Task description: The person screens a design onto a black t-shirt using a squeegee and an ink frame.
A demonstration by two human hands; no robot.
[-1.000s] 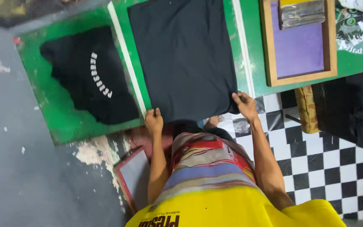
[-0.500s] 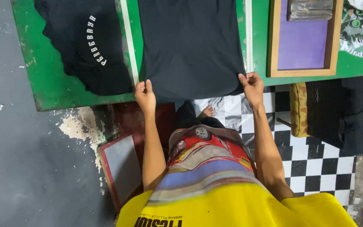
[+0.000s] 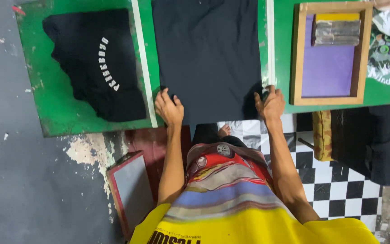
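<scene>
Green paint covered the counter, which white strips split into panels, and beyond its near edge we saw grey concrete on one side and black-and-white checkered floor on the other. We had our left hand on the near left corner of a plain black shirt that lay flat on the middle panel, its hem hanging just over the counter edge. Our left grip was closed on that corner, fingers curled over the cloth. Our right hand pinched the near right corner in the same way, thumb and fingers holding the fabric at the edge. On the left panel lay a folded black shirt with white lettering, well apart from our hands. On the right panel sat a wooden-framed printing screen with purple mesh, a squeegee resting inside it at the far end. A red-framed board leaned on the floor beside our left arm.
</scene>
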